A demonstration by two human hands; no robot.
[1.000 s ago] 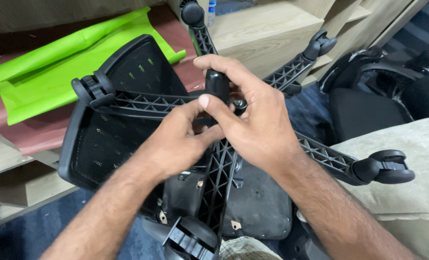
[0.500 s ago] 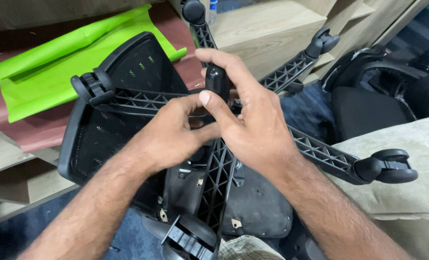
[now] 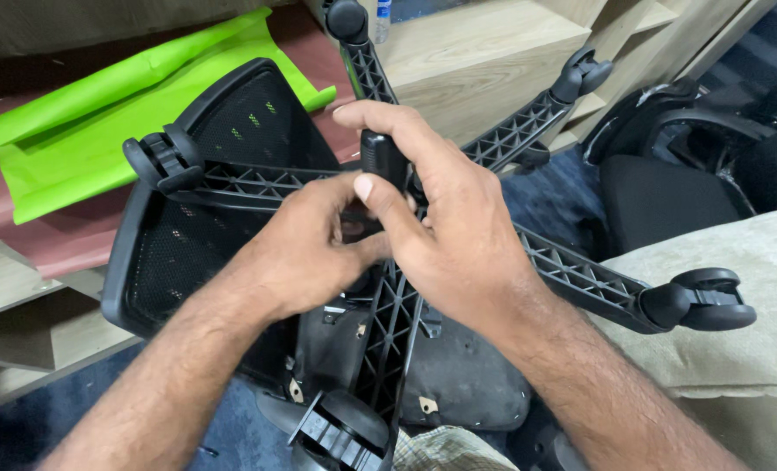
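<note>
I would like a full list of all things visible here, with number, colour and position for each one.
chair base: one, black, five ribbed arms spreading from the centre of the picture
wheels: five, black, one at the end of each arm
centre post: one, black, at the hub, inside the right hand
mesh chair back: one, black, left, under the base
chair seat: one, black, underside up, bottom centre
green sheet: one, bright green, upper left
wooden furniture: pale wood, top centre
cushion: one, beige, right
other chair parts: black, upper right
left hand: one, fingers at the hub
right hand: one, fingers wrapped around the centre post
</note>
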